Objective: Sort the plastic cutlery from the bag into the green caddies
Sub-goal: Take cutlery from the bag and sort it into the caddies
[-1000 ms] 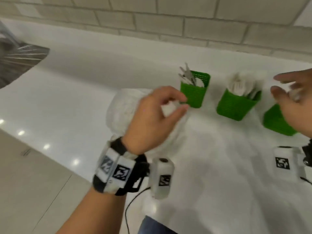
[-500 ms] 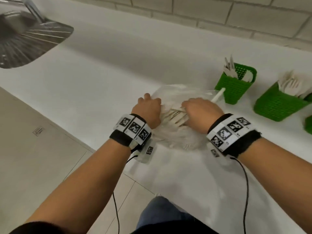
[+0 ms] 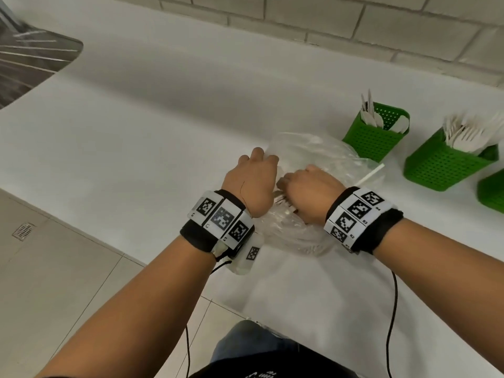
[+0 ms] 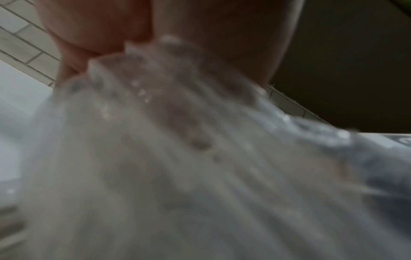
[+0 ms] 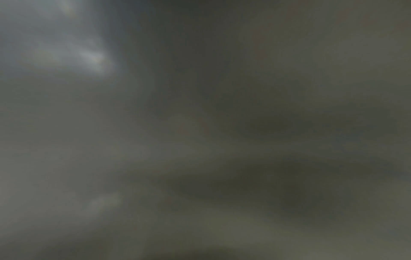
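From the head camera, my left hand (image 3: 252, 184) is curled on the near-left edge of the clear plastic bag (image 3: 321, 159), bunching the film. My right hand (image 3: 311, 190) sits just beside it, knuckles up, fingers tucked down among the white cutlery (image 3: 282, 200) at the bag's mouth; I judge it pinches a few pieces, though the fingertips are hidden. The bag lies on the white counter (image 3: 163, 126), and one white handle (image 3: 371, 174) pokes out past my right hand. Beyond it stand the green caddies: the nearest (image 3: 368, 140), then the fork-filled one (image 3: 441, 167), and a third (image 3: 493, 192) at the frame edge.

The left wrist camera shows my palm (image 4: 111, 26) pressed on crumpled film (image 4: 177, 140), blurred.

The right wrist camera is dark and tells nothing.

I expect the cutlery to be light, stiff and slick, prone to tangle by the tines, so taking handles near their middle seems best. The bag is limp and slippery; it needs pinning at its edge.
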`<state>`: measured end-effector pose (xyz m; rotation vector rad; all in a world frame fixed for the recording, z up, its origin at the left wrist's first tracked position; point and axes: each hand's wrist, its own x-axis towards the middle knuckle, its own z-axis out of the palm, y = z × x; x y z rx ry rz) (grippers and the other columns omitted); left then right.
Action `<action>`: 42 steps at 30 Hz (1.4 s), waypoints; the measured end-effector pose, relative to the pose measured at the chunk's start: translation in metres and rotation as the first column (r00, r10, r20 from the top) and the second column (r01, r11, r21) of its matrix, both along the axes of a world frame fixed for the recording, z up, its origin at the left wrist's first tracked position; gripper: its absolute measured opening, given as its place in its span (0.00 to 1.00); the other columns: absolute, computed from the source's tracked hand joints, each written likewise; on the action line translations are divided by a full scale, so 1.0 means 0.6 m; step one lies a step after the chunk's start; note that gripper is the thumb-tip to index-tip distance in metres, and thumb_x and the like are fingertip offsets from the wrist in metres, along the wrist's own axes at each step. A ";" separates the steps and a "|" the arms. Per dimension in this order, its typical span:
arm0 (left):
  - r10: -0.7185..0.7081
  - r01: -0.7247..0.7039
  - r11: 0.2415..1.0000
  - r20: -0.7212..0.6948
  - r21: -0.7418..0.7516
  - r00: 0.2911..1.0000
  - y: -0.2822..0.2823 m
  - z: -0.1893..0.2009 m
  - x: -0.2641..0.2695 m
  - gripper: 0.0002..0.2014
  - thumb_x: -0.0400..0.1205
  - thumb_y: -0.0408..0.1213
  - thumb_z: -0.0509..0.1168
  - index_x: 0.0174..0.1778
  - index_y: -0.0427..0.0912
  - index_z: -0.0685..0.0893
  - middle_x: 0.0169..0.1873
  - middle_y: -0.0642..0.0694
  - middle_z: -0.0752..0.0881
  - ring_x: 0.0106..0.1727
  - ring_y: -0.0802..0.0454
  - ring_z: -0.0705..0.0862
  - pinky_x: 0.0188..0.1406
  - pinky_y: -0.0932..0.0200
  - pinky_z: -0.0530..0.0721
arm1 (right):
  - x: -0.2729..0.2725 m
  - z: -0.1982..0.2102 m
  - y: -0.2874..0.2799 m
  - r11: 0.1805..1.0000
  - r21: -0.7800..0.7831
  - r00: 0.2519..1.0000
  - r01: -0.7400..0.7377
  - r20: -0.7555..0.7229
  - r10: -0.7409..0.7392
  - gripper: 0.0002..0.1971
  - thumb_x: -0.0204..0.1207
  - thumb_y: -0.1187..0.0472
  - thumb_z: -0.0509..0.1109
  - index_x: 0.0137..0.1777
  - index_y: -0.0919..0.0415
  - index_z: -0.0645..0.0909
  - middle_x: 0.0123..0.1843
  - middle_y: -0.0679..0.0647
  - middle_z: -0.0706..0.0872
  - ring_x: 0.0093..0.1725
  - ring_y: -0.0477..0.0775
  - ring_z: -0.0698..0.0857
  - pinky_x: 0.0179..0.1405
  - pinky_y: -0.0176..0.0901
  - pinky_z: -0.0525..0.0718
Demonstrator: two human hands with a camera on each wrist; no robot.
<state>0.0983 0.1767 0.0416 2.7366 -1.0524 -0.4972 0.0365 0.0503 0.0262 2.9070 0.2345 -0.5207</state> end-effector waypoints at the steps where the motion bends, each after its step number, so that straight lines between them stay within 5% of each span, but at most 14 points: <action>1: -0.006 0.006 1.000 0.000 -0.005 1.000 0.003 0.000 0.001 0.30 0.75 0.26 0.63 0.75 0.43 0.69 0.65 0.40 0.70 0.62 0.40 0.73 0.46 0.50 0.77 | -0.001 0.000 -0.001 1.000 0.012 1.000 0.017 0.007 -0.017 0.22 0.73 0.53 0.71 0.65 0.59 0.73 0.55 0.53 0.83 0.54 0.57 0.82 0.57 0.48 0.69; 6: -0.007 0.006 0.999 -0.024 -0.038 1.000 0.022 -0.002 0.009 0.36 0.75 0.23 0.60 0.79 0.52 0.65 0.66 0.42 0.70 0.63 0.41 0.73 0.49 0.47 0.81 | -0.011 0.000 -0.033 0.987 0.110 0.991 0.120 0.043 -0.125 0.17 0.72 0.45 0.73 0.54 0.54 0.82 0.49 0.49 0.79 0.57 0.55 0.78 0.60 0.50 0.74; 12: -0.061 0.056 0.994 -0.058 -0.097 0.996 0.036 0.003 0.001 0.32 0.80 0.32 0.62 0.80 0.57 0.63 0.61 0.42 0.73 0.49 0.43 0.79 0.44 0.48 0.81 | -0.010 0.019 -0.060 0.895 0.262 0.927 0.362 -0.001 -0.375 0.08 0.71 0.56 0.75 0.45 0.48 0.78 0.41 0.50 0.82 0.40 0.55 0.83 0.40 0.49 0.85; 18: -0.128 0.101 0.976 -0.130 -0.195 0.983 0.013 0.018 -0.006 0.40 0.76 0.25 0.64 0.83 0.51 0.59 0.63 0.41 0.72 0.57 0.39 0.81 0.55 0.46 0.82 | -0.016 0.016 -0.018 0.957 0.225 0.981 0.185 0.020 -0.194 0.14 0.68 0.47 0.74 0.45 0.50 0.73 0.33 0.46 0.76 0.38 0.55 0.78 0.52 0.46 0.69; 20: -0.122 0.100 0.979 -0.117 -0.178 0.986 0.018 0.014 -0.002 0.38 0.76 0.25 0.64 0.82 0.52 0.62 0.63 0.41 0.73 0.55 0.39 0.82 0.49 0.50 0.80 | -0.016 0.018 -0.028 0.936 0.248 0.966 0.249 0.004 -0.258 0.18 0.67 0.42 0.76 0.45 0.51 0.75 0.37 0.49 0.79 0.41 0.57 0.80 0.51 0.46 0.76; 24: -0.086 0.068 0.984 -0.103 -0.163 0.991 0.036 0.012 0.002 0.35 0.76 0.26 0.60 0.79 0.58 0.67 0.57 0.42 0.74 0.47 0.40 0.81 0.39 0.54 0.75 | -0.020 0.028 -0.071 0.865 0.385 0.937 0.323 -0.004 -0.348 0.17 0.65 0.42 0.80 0.43 0.48 0.78 0.39 0.49 0.82 0.42 0.56 0.84 0.42 0.48 0.83; 29: -0.086 0.071 0.977 -0.064 -0.199 0.994 0.023 0.021 0.007 0.35 0.76 0.30 0.65 0.80 0.53 0.66 0.58 0.40 0.75 0.50 0.38 0.82 0.46 0.49 0.81 | -0.027 0.053 -0.069 0.807 0.531 0.958 0.258 -0.030 -0.287 0.11 0.65 0.51 0.81 0.34 0.48 0.79 0.32 0.46 0.85 0.34 0.49 0.84 0.33 0.45 0.80; 32: -0.065 0.052 0.983 -0.065 -0.179 0.996 0.029 0.020 0.019 0.33 0.75 0.28 0.64 0.78 0.52 0.70 0.55 0.42 0.75 0.51 0.38 0.82 0.48 0.47 0.82 | -0.034 0.075 -0.092 0.719 0.640 0.934 0.270 0.008 -0.358 0.12 0.67 0.59 0.80 0.37 0.45 0.78 0.34 0.42 0.84 0.34 0.37 0.81 0.34 0.34 0.76; 35: -0.071 0.061 0.982 -0.054 -0.176 0.996 0.025 0.021 0.019 0.31 0.76 0.29 0.63 0.77 0.51 0.70 0.53 0.46 0.72 0.51 0.40 0.82 0.47 0.50 0.80 | -0.038 0.088 -0.101 0.581 0.773 0.883 0.256 0.057 -0.465 0.07 0.71 0.63 0.77 0.41 0.56 0.81 0.34 0.48 0.83 0.28 0.34 0.79 0.28 0.22 0.71; 39: -0.065 0.050 0.988 -0.102 -0.147 0.993 0.011 0.028 0.017 0.41 0.73 0.25 0.69 0.80 0.54 0.64 0.65 0.43 0.72 0.57 0.43 0.81 0.56 0.49 0.82 | -0.024 0.089 -0.075 0.333 0.938 0.844 0.097 0.100 -0.527 0.07 0.75 0.63 0.76 0.38 0.63 0.83 0.34 0.58 0.86 0.35 0.46 0.85 0.41 0.34 0.81; 41: -0.066 0.046 0.986 -0.121 -0.162 0.990 0.010 0.032 0.017 0.42 0.72 0.31 0.75 0.80 0.54 0.63 0.68 0.43 0.70 0.63 0.43 0.78 0.59 0.51 0.81 | -0.018 0.085 -0.068 0.126 0.992 0.793 -0.007 0.082 -0.604 0.10 0.76 0.61 0.76 0.39 0.69 0.83 0.36 0.69 0.85 0.39 0.57 0.86 0.50 0.44 0.85; 42: -0.063 0.042 0.984 -0.119 -0.172 0.991 0.010 0.034 0.015 0.43 0.71 0.37 0.78 0.80 0.54 0.64 0.70 0.43 0.68 0.67 0.43 0.75 0.63 0.50 0.78 | -0.014 0.082 -0.066 0.051 0.997 0.768 -0.060 0.079 -0.635 0.08 0.77 0.62 0.75 0.39 0.65 0.84 0.35 0.65 0.86 0.40 0.56 0.87 0.53 0.47 0.86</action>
